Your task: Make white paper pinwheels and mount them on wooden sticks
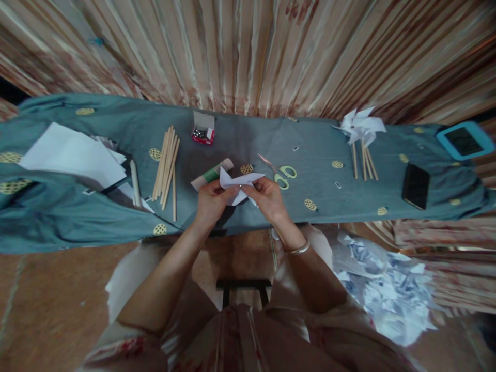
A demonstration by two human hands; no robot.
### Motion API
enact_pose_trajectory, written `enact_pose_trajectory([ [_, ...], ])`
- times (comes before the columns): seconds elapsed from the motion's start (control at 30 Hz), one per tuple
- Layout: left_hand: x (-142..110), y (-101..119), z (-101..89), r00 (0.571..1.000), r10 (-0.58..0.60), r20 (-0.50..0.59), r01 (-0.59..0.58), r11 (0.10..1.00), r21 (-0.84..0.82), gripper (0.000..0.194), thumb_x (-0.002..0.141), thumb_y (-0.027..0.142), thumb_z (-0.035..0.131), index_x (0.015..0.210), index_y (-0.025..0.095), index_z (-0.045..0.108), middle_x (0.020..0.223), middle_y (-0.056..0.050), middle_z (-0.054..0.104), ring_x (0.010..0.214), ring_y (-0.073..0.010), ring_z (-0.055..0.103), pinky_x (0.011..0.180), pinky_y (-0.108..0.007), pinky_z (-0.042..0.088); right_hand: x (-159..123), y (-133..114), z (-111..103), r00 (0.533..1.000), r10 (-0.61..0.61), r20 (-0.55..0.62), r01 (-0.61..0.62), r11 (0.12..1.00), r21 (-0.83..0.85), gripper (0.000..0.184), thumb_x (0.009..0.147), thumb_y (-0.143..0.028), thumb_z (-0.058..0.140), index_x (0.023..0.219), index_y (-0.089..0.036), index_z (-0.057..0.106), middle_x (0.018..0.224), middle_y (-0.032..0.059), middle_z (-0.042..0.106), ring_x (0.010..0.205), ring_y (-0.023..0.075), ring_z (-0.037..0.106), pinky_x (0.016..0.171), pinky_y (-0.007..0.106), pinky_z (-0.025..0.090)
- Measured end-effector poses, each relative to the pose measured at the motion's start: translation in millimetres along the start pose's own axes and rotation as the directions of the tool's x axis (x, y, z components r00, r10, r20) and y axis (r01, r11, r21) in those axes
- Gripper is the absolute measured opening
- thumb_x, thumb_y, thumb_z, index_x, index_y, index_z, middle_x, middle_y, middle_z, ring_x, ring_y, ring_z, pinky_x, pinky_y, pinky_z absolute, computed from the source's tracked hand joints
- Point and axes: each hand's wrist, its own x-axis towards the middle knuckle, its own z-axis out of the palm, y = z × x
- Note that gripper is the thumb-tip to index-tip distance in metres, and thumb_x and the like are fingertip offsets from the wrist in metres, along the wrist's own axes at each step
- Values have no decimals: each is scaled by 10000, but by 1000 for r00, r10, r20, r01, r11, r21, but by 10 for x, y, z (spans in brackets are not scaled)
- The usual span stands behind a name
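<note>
A white paper pinwheel (241,181) with folded points is held between both my hands, just above the near edge of the cloth-covered table. My left hand (214,202) grips its left side, thumb near the middle. From the other side, my right hand (269,199) pinches the paper with its thumb close to the centre. A small shiny dot shows at that centre. Right behind my left hand lies a green and pale tube (212,174). Scissors with green handles (279,174) rest just beyond my right hand.
Wooden sticks (166,168), white paper sheets (75,155) and a small open box (202,129) of metal pieces lie left. Finished pinwheels (362,126) on sticks, a black phone (416,186) and a blue-framed device (465,140) lie right. A plastic bag (387,289) of paper scraps stands below.
</note>
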Motion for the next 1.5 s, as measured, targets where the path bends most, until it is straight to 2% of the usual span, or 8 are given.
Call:
enact_pose_trajectory([
  [0.23, 2, 2, -10, 1000, -5, -17, 5, 1000, 9, 343, 538, 349, 846, 799, 143, 762, 760, -34, 746, 695, -177, 657, 693, -300, 529, -10, -19, 9, 999, 45, 22, -44, 999, -25, 321, 637, -457, 807, 810, -218, 682, 799, 9, 735, 766, 183, 669, 771, 343, 539],
  [0.47, 13, 8, -30, 999, 39, -15, -38, 997, 60, 344, 532, 383, 841, 759, 144, 743, 735, -37, 734, 681, -183, 648, 651, -299, 523, -25, -51, 60, 998, 53, -39, -54, 998, -44, 373, 585, -526, 820, 772, -231, 690, 782, -3, 743, 739, 176, 660, 758, 325, 541],
  [0.73, 21, -1, -50, 999, 33, -20, -32, 998, 46, 323, 514, 358, 845, 742, 148, 756, 707, -35, 738, 641, -172, 640, 630, -290, 532, -24, -49, 70, 999, 32, 22, -32, 999, 9, 312, 599, -453, 832, 756, -219, 699, 777, -1, 750, 731, 174, 667, 777, 333, 537],
  [0.93, 26, -9, -62, 1000, -12, 6, 12, 1000, 7, 398, 483, 396, 875, 765, 142, 758, 731, -51, 749, 643, -179, 655, 652, -300, 542, -12, 8, 78, 997, 72, -5, -72, 997, 22, 342, 574, -460, 835, 779, -213, 716, 795, 22, 758, 748, 198, 677, 778, 359, 552],
  [1.13, -5, -7, -56, 999, -43, 1, 43, 999, -29, 388, 459, 380, 887, 735, 144, 747, 720, -46, 744, 625, -175, 649, 661, -314, 551, -38, 26, 71, 998, 61, 27, -61, 998, 11, 369, 601, -485, 820, 834, -216, 723, 832, 24, 764, 777, 202, 680, 789, 356, 547],
  [1.5, -50, -36, -69, 1000, 27, 6, -26, 998, -62, 364, 527, 385, 863, 783, 154, 748, 761, -44, 751, 658, -174, 661, 679, -304, 548, -71, 8, 106, 999, 20, 32, -19, 999, -34, 337, 644, -476, 787, 814, -195, 710, 776, 5, 728, 705, 165, 631, 715, 302, 514],
])
